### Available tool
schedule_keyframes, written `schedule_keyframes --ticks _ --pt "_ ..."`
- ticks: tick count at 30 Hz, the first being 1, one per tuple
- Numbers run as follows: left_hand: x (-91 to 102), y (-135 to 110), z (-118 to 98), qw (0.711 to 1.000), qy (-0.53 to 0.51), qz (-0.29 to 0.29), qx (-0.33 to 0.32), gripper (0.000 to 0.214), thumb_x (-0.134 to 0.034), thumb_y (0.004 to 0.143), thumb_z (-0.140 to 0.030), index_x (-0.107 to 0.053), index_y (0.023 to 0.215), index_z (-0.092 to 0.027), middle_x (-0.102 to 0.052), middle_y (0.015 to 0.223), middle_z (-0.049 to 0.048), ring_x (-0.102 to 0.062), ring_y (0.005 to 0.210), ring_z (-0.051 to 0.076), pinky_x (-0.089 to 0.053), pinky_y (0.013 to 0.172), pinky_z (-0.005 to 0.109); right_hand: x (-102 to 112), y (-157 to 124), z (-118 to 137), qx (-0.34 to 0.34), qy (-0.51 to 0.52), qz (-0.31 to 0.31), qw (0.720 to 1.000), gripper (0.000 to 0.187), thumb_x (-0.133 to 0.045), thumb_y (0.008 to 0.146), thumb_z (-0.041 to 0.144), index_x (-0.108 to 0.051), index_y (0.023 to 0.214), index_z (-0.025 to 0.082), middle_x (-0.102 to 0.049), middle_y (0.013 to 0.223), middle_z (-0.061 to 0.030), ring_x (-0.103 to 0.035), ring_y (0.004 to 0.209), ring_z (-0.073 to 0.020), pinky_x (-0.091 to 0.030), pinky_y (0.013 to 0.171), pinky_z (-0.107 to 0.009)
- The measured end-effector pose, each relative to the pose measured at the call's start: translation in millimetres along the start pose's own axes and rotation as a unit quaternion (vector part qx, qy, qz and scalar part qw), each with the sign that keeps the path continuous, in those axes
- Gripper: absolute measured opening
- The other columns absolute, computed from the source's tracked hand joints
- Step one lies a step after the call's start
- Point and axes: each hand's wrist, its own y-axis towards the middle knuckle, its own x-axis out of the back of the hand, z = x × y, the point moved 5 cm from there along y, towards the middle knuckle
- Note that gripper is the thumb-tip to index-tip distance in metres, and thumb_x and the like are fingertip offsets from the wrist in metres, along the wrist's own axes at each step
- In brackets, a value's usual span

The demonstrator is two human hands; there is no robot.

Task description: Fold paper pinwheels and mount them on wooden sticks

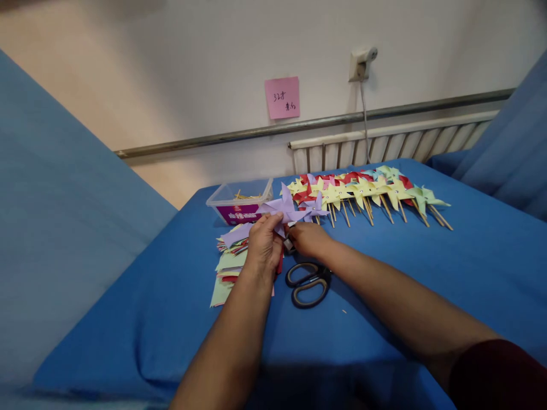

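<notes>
A purple paper pinwheel is pinched between the thumb and fingers of my left hand. My right hand is just right of it, low over the table, with its fingers curled inward. Those fingertips are at a small grey and white item below the pinwheel; what they grip is hidden. Dark-handled scissors lie nearer to me, their blades under my right forearm. Stacked coloured paper pieces are left of and partly behind my left hand. Another purple pinwheel lies just beyond my right hand.
Rows of finished pinwheels on wooden sticks fill the back right of the blue-covered table. Behind the paper stands a clear plastic box with thin sticks inside. A pipe, radiator and plugged-in socket line the wall.
</notes>
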Motion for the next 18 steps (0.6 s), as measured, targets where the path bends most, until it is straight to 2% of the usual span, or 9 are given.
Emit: schedule_keyframes --ticks 4,7,9,11,15,18 --pt "-1.5 -1 -1 1.0 0.012 -0.001 -0.001 0.023 -0.08 0.054 -0.014 -0.062 0.068 -0.013 -0.062 0.061 -0.0023 -0.056 0.054 0.01 -0.046 0.054 0.024 5 1 -9 -0.033 0.053 -0.031 0.998 0.023 -0.049 0.089 0.027 -0.069 0.098 0.02 -0.072 0.1 -0.0078 -0.064 0.091 -0.0194 -0.041 0.07 -0.026" --pt "-2.2 -2 -1 1.0 0.022 -0.001 0.0 0.023 -0.08 0.054 -0.014 -0.061 0.066 -0.013 -0.061 0.062 -0.0022 -0.055 0.055 0.01 -0.046 0.054 0.023 10 -5 -29 -0.074 0.153 -0.058 0.984 0.018 -0.054 0.086 0.029 -0.069 0.086 0.018 -0.071 0.083 -0.0042 -0.06 0.073 -0.0149 -0.037 0.06 -0.024" --pt "-2.7 -2 0 1.0 0.027 -0.001 0.001 0.024 -0.081 0.053 -0.014 -0.06 0.065 -0.013 -0.06 0.061 -0.003 -0.054 0.054 0.009 -0.046 0.054 0.023 12 -15 -45 -0.067 0.194 -0.063 0.977 0.014 -0.057 0.083 0.026 -0.067 0.081 0.017 -0.069 0.078 -0.0025 -0.057 0.068 -0.0133 -0.036 0.059 -0.023" --pt "-4.1 -4 2 0.999 0.038 0.005 0.009 0.025 -0.081 0.054 -0.016 -0.059 0.065 -0.013 -0.059 0.061 -0.0032 -0.054 0.054 0.009 -0.047 0.054 0.023 10 -28 -63 -0.047 0.208 -0.035 0.976 0.01 -0.061 0.079 0.023 -0.066 0.076 0.016 -0.068 0.074 -0.002 -0.056 0.066 -0.0125 -0.036 0.059 -0.022" --pt "-8.8 -7 9 0.997 0.074 0.025 0.024 0.025 -0.082 0.056 -0.02 -0.06 0.069 -0.014 -0.061 0.065 -0.0016 -0.055 0.055 0.01 -0.046 0.055 0.023 -1 -48 -92 -0.018 0.205 0.061 0.977 0.008 -0.06 0.079 0.019 -0.067 0.077 0.016 -0.069 0.076 -0.0019 -0.057 0.069 -0.0132 -0.038 0.062 -0.022" --pt "-10.4 -10 13 0.994 0.1 0.026 0.026 0.024 -0.081 0.056 -0.02 -0.061 0.068 -0.014 -0.061 0.064 -0.0011 -0.054 0.054 0.009 -0.044 0.054 0.023 -2 -51 -105 -0.004 0.18 0.069 0.981 0.009 -0.06 0.077 0.016 -0.069 0.077 0.017 -0.07 0.079 -0.003 -0.058 0.072 -0.0145 -0.039 0.064 -0.023"
